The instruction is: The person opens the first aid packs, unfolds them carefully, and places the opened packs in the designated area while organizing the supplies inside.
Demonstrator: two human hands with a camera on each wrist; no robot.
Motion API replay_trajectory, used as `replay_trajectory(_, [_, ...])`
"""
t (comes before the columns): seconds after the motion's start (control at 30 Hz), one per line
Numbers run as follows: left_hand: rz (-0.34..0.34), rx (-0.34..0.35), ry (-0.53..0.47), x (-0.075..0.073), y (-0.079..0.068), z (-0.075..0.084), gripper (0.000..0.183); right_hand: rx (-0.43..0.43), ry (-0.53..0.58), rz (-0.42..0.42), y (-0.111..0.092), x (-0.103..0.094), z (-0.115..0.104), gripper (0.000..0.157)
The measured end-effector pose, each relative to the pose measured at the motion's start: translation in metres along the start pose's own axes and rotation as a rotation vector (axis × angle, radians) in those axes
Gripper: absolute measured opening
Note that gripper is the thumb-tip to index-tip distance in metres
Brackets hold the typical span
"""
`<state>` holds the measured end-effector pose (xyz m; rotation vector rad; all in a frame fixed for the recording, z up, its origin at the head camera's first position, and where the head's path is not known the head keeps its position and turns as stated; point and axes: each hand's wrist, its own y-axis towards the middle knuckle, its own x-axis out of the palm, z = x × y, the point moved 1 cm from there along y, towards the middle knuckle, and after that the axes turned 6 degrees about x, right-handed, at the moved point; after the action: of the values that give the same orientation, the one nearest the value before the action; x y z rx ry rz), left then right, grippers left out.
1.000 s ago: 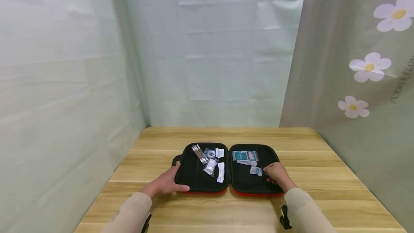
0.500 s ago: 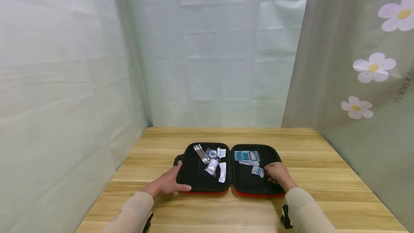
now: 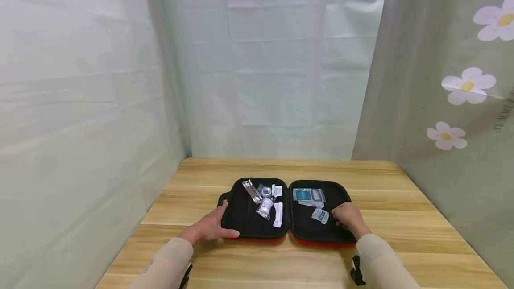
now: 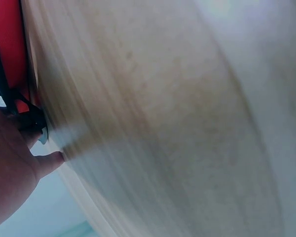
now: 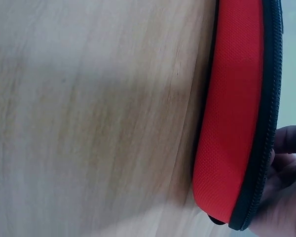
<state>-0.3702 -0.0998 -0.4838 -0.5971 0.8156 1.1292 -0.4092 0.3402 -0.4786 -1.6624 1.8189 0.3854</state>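
A zippered case (image 3: 289, 235), red outside and black inside, lies spread flat on the table. My left hand (image 3: 210, 226) rests at its left front corner, fingers along the side near the black handle (image 3: 222, 197), thumb stretched along the front edge. In the left wrist view, that hand (image 4: 15, 163) is beside the red shell (image 4: 11, 47). My right hand (image 3: 348, 217) reaches over the right rim, fingers bent, tips hidden. Just left of them lies a small white and blue packet (image 3: 320, 216). The right wrist view shows fingers (image 5: 286, 140) behind the zippered rim (image 5: 269, 143); I cannot tell whether they hold anything.
Teal packets (image 3: 308, 195) lie at the back of the right half. The left half holds a silvery strip (image 3: 252, 191), a tape roll (image 3: 266, 192), a wrapped white roll (image 3: 265, 208) and white packets (image 3: 278, 214). Wood table (image 3: 281, 266); curtains (image 3: 265, 79) stand behind and beside it.
The small white and blue packet has turned slightly and now lies a little apart from my right fingertips. The left hand stays at the corner; the head view has shifted slightly.
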Motion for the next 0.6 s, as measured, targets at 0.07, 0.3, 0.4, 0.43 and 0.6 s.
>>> replay_trajectory(0.07, [0.0,-0.003,-0.004,0.0,0.0,0.0,0.12,-0.01,-0.011,0.015,0.001,-0.002,0.0,0.02])
replay_trajectory(0.3, [-0.002,-0.017,-0.001,0.0,0.002,0.0,0.119,-0.044,-0.039,0.063,0.001,-0.005,-0.007,0.026])
replay_trajectory(0.4, [-0.002,-0.025,0.004,0.0,0.002,-0.001,0.119,-0.069,-0.035,0.086,-0.002,-0.005,-0.013,0.026])
replay_trajectory(0.43, [0.0,-0.026,0.003,0.001,0.002,-0.001,0.119,-0.078,-0.028,0.089,-0.002,-0.004,-0.016,0.026])
replay_trajectory(0.6, [0.012,-0.023,0.009,0.002,0.001,-0.001,0.119,-0.101,0.007,0.083,-0.004,0.002,-0.028,0.026])
